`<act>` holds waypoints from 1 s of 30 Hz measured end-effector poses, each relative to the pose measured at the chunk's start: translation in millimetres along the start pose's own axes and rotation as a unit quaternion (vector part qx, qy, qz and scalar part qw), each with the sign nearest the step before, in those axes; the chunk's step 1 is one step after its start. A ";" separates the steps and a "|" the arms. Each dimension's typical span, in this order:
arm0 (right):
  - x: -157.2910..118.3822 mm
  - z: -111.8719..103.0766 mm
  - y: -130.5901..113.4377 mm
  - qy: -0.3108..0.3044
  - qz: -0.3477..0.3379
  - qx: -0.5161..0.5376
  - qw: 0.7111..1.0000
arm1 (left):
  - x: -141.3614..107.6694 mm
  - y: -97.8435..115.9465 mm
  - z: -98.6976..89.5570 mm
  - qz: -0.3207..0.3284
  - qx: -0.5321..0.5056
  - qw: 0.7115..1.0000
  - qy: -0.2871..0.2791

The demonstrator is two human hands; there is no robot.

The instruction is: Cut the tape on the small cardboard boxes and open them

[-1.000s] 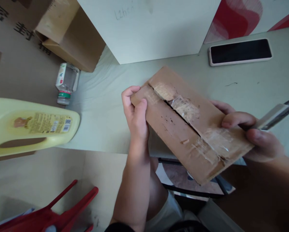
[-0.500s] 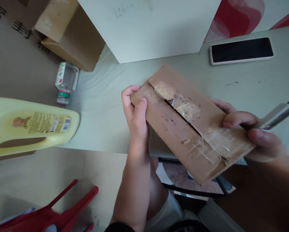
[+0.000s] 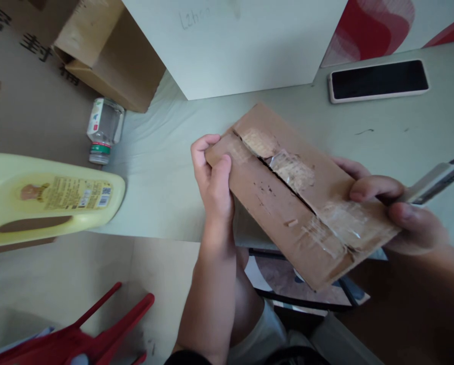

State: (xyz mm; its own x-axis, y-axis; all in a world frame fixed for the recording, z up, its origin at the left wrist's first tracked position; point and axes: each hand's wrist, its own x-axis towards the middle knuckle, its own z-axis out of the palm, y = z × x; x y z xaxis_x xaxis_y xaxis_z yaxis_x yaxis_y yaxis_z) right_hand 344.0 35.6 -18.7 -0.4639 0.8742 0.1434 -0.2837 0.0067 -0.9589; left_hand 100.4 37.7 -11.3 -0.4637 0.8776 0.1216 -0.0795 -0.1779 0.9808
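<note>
A brown cardboard box (image 3: 284, 197) is held up, tilted, in front of me at the table's edge. Its seam is slit and gapes a little along the middle, with torn, peeling tape on both sides. My left hand (image 3: 215, 175) grips the upper left end, thumb on the top face and fingers round the side. At the right end, my right hand (image 3: 409, 213) supports the box. Between its thumb and index finger it also pinches a slim grey box cutter (image 3: 436, 182), which points out to the right, away from the seam. The cutter's far end runs out of view.
On the pale table lie a phone (image 3: 379, 80) and a clear bottle (image 3: 105, 126). A yellow jug (image 3: 86, 197) lies at left, near an open carton (image 3: 116, 61). A white box (image 3: 242, 45) stands behind. Below is a red plastic stool (image 3: 98, 334).
</note>
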 end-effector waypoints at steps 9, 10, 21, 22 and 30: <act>-1.7 -3.0 1.7 -0.008 -0.008 -0.007 1.000 | 0.4 -0.1 -0.5 0.003 -0.005 1.000 -0.001; -2.0 -3.0 1.7 -0.007 -0.007 -0.008 1.000 | 0.5 -0.5 -0.6 0.003 -0.006 1.000 0.000; -1.8 -0.5 3.8 -0.019 -0.021 0.007 1.000 | 1.0 -1.4 0.1 0.000 -0.027 1.000 0.009; -1.6 -0.3 3.9 -0.019 -0.022 0.008 1.000 | 1.1 -1.9 -0.1 0.000 -0.023 1.000 0.006; -3.3 -2.2 4.0 -0.019 -0.017 0.007 1.000 | 0.4 -3.4 -0.8 0.011 -0.016 1.000 0.002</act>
State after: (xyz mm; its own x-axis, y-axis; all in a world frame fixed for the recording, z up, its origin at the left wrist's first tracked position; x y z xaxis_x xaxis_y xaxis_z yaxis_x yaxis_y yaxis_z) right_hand 346.3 33.8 -23.5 -0.4854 0.8543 0.1860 -0.3125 0.0292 -0.9495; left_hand 99.8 38.3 -14.7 -0.4687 0.8716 0.1435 -0.0965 -0.2119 0.9725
